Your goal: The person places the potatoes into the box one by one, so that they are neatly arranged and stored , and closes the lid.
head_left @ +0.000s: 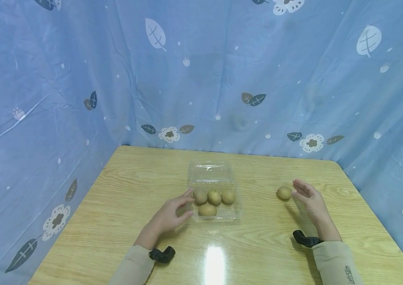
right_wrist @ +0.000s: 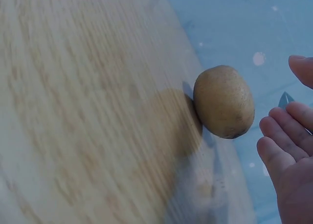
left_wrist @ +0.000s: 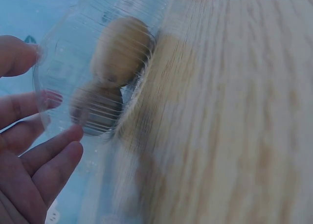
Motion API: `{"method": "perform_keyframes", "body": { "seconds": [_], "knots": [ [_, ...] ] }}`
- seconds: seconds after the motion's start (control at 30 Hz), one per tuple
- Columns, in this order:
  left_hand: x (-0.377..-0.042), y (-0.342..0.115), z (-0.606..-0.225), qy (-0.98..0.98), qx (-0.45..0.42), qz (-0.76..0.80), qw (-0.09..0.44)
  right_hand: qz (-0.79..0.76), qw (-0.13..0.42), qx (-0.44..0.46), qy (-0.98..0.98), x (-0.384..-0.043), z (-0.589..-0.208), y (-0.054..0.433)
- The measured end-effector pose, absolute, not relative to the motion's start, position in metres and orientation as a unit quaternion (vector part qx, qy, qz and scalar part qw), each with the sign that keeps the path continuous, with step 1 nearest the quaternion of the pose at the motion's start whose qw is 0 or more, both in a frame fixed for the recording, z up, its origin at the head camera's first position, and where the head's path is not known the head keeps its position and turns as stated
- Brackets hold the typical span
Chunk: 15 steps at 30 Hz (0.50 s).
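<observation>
A clear plastic clamshell box (head_left: 238, 215) stands with its lid raised at the back. Several brownish-yellow kiwis (head_left: 207, 209) lie in it, three in a row behind one. My left hand (head_left: 173, 213) is at the box's left side, fingers spread and loosely bent, fingertips at the rim. In the left wrist view, two kiwis (left_wrist: 122, 50) show through the ribbed plastic. To the right of the box, a single kiwi (head_left: 284, 193) lies on the table. My right hand (head_left: 309, 200) is just right of that kiwi, fingers relaxed and apart from it in the right wrist view.
The wooden table (head_left: 133, 182) has a bright light reflection near its front. A blue patterned curtain (head_left: 201, 79) hangs behind and along both sides. Each wrist wears a black camera mount (head_left: 163, 255).
</observation>
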<state>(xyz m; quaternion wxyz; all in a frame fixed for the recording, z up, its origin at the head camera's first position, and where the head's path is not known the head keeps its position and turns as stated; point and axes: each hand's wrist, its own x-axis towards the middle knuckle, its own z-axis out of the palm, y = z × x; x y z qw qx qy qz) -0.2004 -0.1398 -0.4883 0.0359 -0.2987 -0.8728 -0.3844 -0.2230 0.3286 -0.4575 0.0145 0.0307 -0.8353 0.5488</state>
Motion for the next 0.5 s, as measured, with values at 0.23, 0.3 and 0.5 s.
{"method": "perform_keyframes", "body": {
  "seconds": [0.23, 0.3, 0.5],
  "knots": [
    [-0.2011, -0.1396, -0.4875, -0.874, -0.296, -0.384, 0.034, 0.528, -0.013, 0.023, -0.849, -0.2271, -0.4628, 0.3298],
    [-0.2011, -0.1395, -0.4875, -0.874, -0.296, -0.384, 0.033, 0.523, -0.023, 0.020, -0.852, -0.2277, -0.4646, 0.3299],
    [-0.2010, -0.1394, -0.4883, -0.875, -0.297, -0.382, 0.034, 0.508, -0.039, 0.017, -0.860, -0.2302, -0.4664, 0.3288]
  ]
}}
